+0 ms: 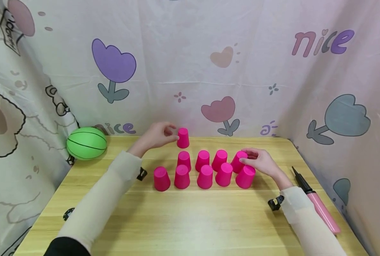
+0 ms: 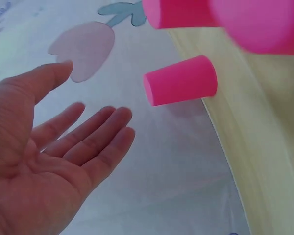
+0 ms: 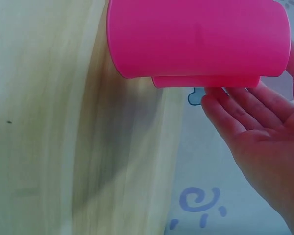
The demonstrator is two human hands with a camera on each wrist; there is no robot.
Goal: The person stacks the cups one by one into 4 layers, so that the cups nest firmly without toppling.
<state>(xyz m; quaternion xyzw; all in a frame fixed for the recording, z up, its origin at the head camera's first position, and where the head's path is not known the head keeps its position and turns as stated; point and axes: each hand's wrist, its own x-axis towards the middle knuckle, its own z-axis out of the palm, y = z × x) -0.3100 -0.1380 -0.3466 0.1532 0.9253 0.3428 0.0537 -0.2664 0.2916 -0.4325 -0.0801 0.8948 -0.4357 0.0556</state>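
Observation:
Pink cups stand upside down on the wooden table in two rows: several in the front row, including a left-end cup (image 1: 162,179), and several behind. Farther back stands a lone pink cup (image 1: 183,138). My left hand (image 1: 159,135) is just left of that cup; in the left wrist view its fingers (image 2: 100,142) are spread loosely, apart from the cup (image 2: 181,81). My right hand (image 1: 261,161) holds the right-end cup of the second row (image 1: 238,163) between thumb and fingers. In the right wrist view a nearer cup (image 3: 198,39) hides most of that grip.
A green ball (image 1: 86,143) sits at the table's back left corner. A pink hand pump (image 1: 322,209) with a black nozzle lies along the right edge, beside my right forearm. A small black round object (image 1: 68,213) lies left of my left forearm. Patterned curtains (image 1: 177,64) hang behind the table.

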